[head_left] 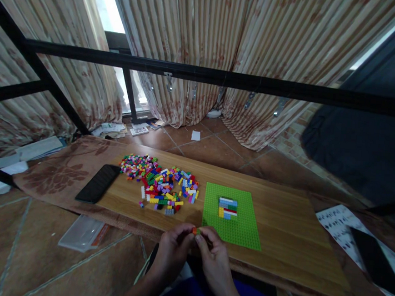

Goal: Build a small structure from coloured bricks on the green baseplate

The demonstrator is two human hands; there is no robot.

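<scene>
My left hand [175, 245] and my right hand [212, 247] meet over the front edge of the wooden board, both closed in a pinch. Between their fingertips is a small orange toy brick [194, 231], with a bit of green showing at its right side. Just beyond my right hand lies a green studded baseplate [246, 229]. On it sits a flat block of joined bricks [228, 209] in white, light blue, yellow and red. A loose pile of mixed bricks [165, 186] spreads over the board to the left of the baseplate.
A heap of tiny coloured pieces [137, 165] lies behind the brick pile. At the board's left end rests a black phone [99, 183]. A clear plastic lid-like tray [81, 233] is on the tiled floor. A black metal rail [203, 73] crosses in front of the curtains.
</scene>
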